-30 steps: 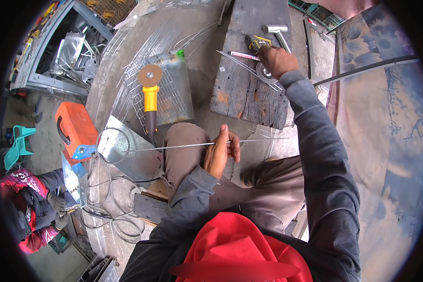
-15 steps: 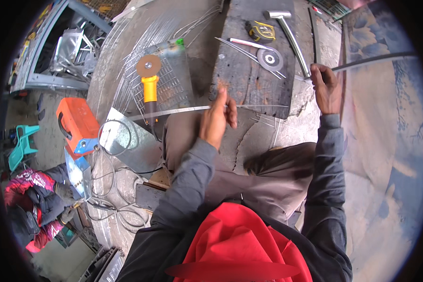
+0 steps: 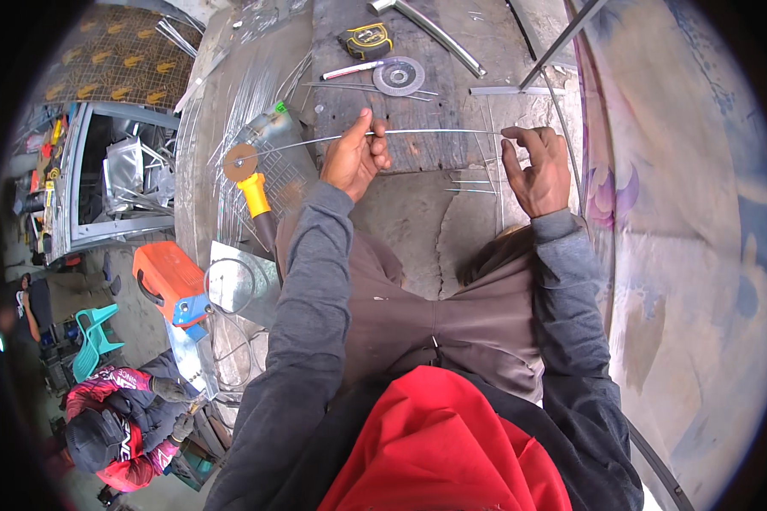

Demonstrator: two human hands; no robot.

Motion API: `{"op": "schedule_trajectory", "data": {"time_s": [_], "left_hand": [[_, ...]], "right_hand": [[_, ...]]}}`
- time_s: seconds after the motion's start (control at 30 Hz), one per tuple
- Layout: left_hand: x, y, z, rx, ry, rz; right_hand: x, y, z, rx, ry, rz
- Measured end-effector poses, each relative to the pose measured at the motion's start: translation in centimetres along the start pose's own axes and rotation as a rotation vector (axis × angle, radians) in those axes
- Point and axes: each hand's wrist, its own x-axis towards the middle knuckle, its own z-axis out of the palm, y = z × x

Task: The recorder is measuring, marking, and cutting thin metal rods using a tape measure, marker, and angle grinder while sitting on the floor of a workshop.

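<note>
A long thin metal rod [image 3: 439,131] runs sideways in front of me, its left part passing above the grinder. My left hand [image 3: 358,157] is closed around it, thumb pointing up. At the rod's right end is my right hand [image 3: 539,175], its forefinger tip against the end and the thumb apart from that finger. Left of my left hand lies an angle grinder [image 3: 253,194] with a yellow body and brown disc. Beyond the rod, a dark board [image 3: 341,102] bears a round disc [image 3: 399,77], a white marker [image 3: 352,70], a tape measure [image 3: 366,39] and thin rods.
A metal tube with a crosspiece [image 3: 435,38] lies at the far right of the board. An orange-and-blue machine [image 3: 169,281] with cables stands at left. A co-worker [image 3: 115,426] in gloves crouches lower left, near a teal chair [image 3: 95,341]. A patterned sheet [image 3: 656,255] spreads along the right.
My right hand has left the grey strip at the right and come to the rod's right end. My left hand, still holding the rod, has moved forward and left. The view has shifted.
</note>
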Motion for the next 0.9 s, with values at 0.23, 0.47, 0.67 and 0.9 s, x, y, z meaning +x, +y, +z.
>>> {"op": "schedule_trajectory", "data": {"time_s": [0.23,0.47,0.67,0.9], "left_hand": [[-0.9,-0.4,0.7,0.018,-0.179,0.009],[-1.2,0.0,0.8,-0.006,-0.241,0.042],[-1.2,0.7,-0.4,-0.012,-0.282,0.088],[-2.6,0.5,-0.6,0.392,0.017,-0.291]], "right_hand": [[0.1,-0.3,-0.6,-0.025,-0.013,-0.148],[0.1,0.6,-0.2,-0.046,-0.055,-0.17],[0.6,-0.7,-0.3,-0.007,-0.037,-0.181],[0.6,0.7,2.8,-0.145,-0.193,-0.125]]}}
